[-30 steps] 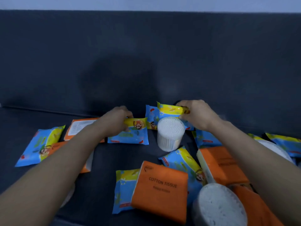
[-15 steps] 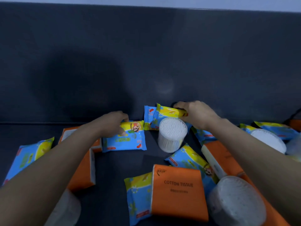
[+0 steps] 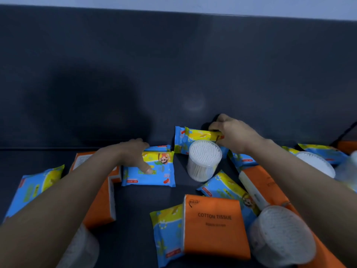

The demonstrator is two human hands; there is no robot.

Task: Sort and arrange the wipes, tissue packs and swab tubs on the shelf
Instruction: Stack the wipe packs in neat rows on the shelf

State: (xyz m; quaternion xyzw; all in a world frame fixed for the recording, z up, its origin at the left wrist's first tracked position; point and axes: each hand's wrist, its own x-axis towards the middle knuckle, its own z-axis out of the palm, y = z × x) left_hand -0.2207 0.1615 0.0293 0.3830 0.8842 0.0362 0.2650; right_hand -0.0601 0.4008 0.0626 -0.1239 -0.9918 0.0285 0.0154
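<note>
- Glossy blue-and-yellow film sits under my left hand (image 3: 135,153): my thumb is on the face of the flat wipes pack (image 3: 154,176) and my fingers curl over its far edge, so I grip it where it lies on the dark shelf (image 3: 139,206)
- my right hand (image 3: 235,134) pinches the yellow top seam of the upright wipes pack (image 3: 185,138), which stands at the matt grey back wall (image 3: 173,74)
- just in front of that standing pack is a clear round swab tub (image 3: 202,161), upright, with white tips packed tight at its top; it hides the pack's lower part
- under my right wrist lies a covered wipes pack (image 3: 241,159), only partly showing
- a slanted wipes pack (image 3: 226,190) lies between the tub and a soft, boxy orange tissue pack (image 3: 214,225) printed COTTON TISSUE, which overlaps a near wipes pack (image 3: 168,231)
- to the right are a long orange tissue block (image 3: 258,182), a tipped swab tub (image 3: 282,235) lying beside it, and a farther swab tub (image 3: 314,163) next to a far-right wipes pack (image 3: 324,151)
- by my left forearm are a labelled orange pack (image 3: 79,161), an orange pack on edge (image 3: 100,206) and a left wipes pack (image 3: 32,186); at the bottom left is a blurred tub (image 3: 81,248)
</note>
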